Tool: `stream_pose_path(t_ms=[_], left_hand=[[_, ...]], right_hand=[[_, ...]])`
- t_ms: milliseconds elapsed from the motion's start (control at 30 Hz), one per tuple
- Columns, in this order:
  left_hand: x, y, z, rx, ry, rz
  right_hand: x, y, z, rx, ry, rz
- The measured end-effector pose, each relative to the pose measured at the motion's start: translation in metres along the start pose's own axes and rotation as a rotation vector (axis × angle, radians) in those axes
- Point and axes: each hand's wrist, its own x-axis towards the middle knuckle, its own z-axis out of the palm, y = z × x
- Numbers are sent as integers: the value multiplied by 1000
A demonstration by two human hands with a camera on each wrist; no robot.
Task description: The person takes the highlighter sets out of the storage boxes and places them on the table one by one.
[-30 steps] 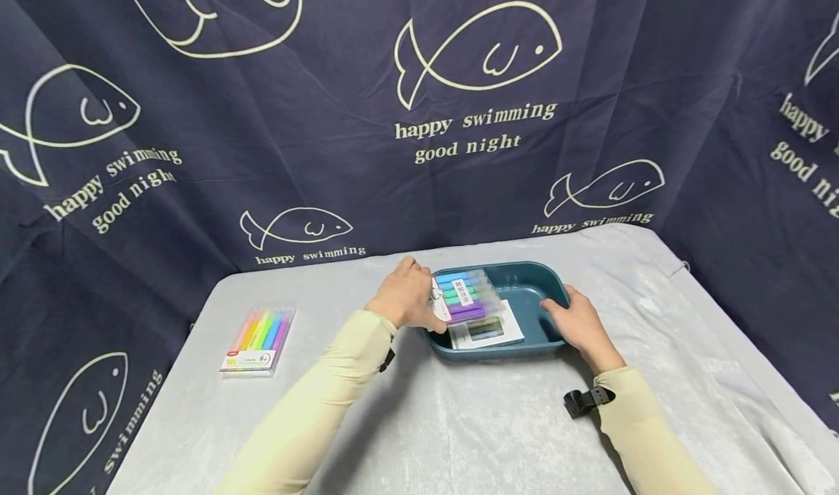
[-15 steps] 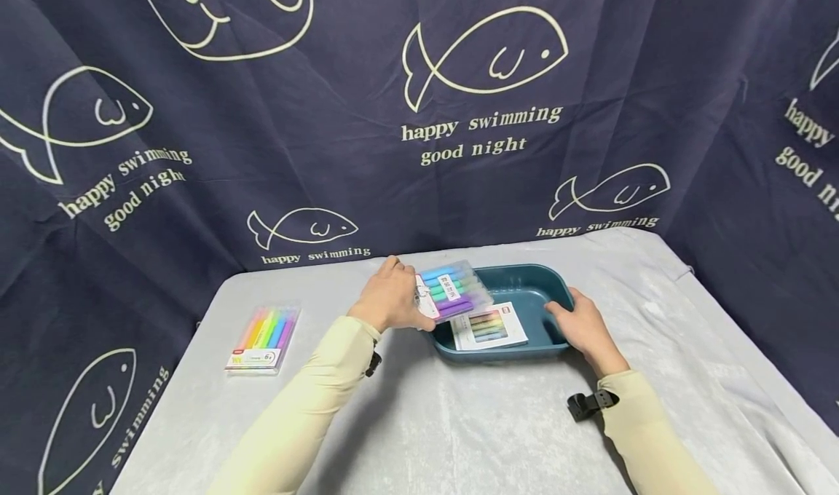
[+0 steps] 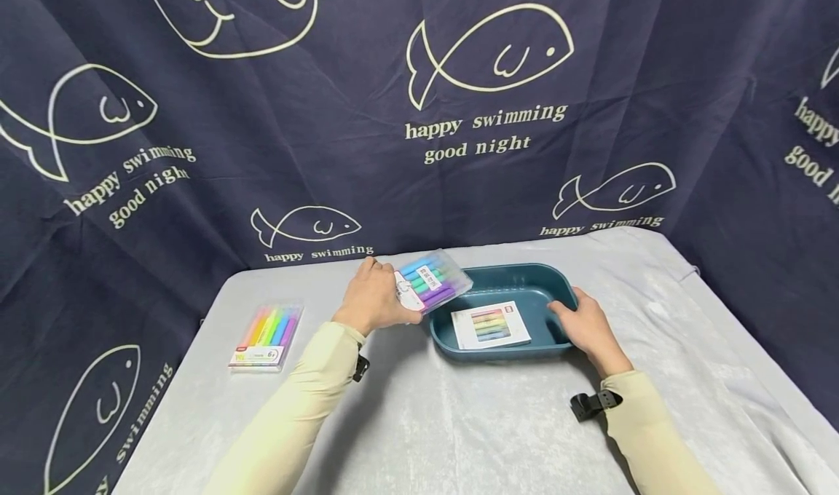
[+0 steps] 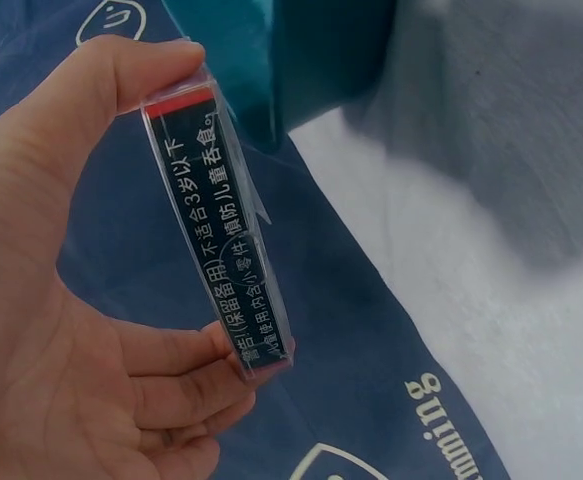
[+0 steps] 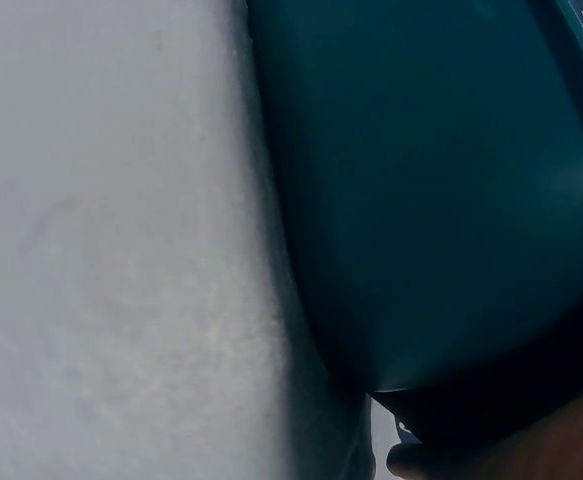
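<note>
Left hand, head view: the left hand [image 3: 373, 298] holds a clear pen case [image 3: 432, 282] by its near end, thumb on one side and fingers on the other.
Pen case, head view: extends from the left hand toward the bin's near rim, raised and slanting; whether it touches that rim cannot be told.
Right hand, head view: the right hand [image 3: 591, 329] grips the end of the teal bin [image 3: 536, 307], thumb inside the wall; its other fingers are hidden.
White packet, head view: the white packet [image 3: 490, 326] lies flat in the bin, between the hands.
Second pen case, head view: the second pen case [image 3: 267, 335] lies on the grey cloth [image 3: 485, 429], left of the left hand, apart from it.
End label, left wrist view: the dark end label [image 4: 221, 230] faces the palm; thumb and fingertips span the case's width, the bin beyond the thumb.
Handling, left wrist view: probably light, stiff and slick, liable to crack if squeezed; best held by its opposite narrow edges.
Bin wall, right wrist view: smooth, likely rigid plastic beside the right hand, whose grip barely shows here.
</note>
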Motion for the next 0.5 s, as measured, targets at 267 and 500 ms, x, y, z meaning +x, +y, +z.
stream_pose_path(t_ms=[267, 500], left_hand=[[-7, -12, 1, -32, -12, -55], [-11, -26, -2, -75, 27, -110]], right_hand=[[0, 1, 0, -4, 14, 2], [1, 1, 1, -4, 13, 10]])
